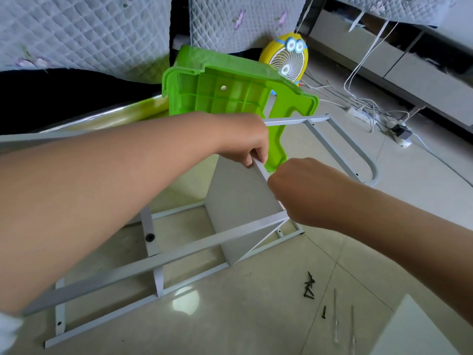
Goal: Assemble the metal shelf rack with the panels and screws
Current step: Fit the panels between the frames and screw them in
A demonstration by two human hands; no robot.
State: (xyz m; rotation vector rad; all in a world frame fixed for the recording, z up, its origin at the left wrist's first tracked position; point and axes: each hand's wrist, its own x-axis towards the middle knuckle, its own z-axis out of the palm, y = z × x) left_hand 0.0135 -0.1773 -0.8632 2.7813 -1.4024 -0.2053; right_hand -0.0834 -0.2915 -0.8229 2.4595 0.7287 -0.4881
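The left hand (245, 143) pinches the upper edge of the white panel (240, 201), which stands upright in the grey metal frame (184, 254) beneath both hands. The right hand (304, 190) sits against that same edge, fingers hidden underneath, so its grip cannot be told. Black screws (309, 288) lie on the floor (256, 319) below it

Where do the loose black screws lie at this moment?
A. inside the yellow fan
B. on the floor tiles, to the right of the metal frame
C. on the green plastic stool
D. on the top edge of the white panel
B: the black screws lie in a small heap on the floor tiles, to the right of the metal frame; none lies on the white panel.
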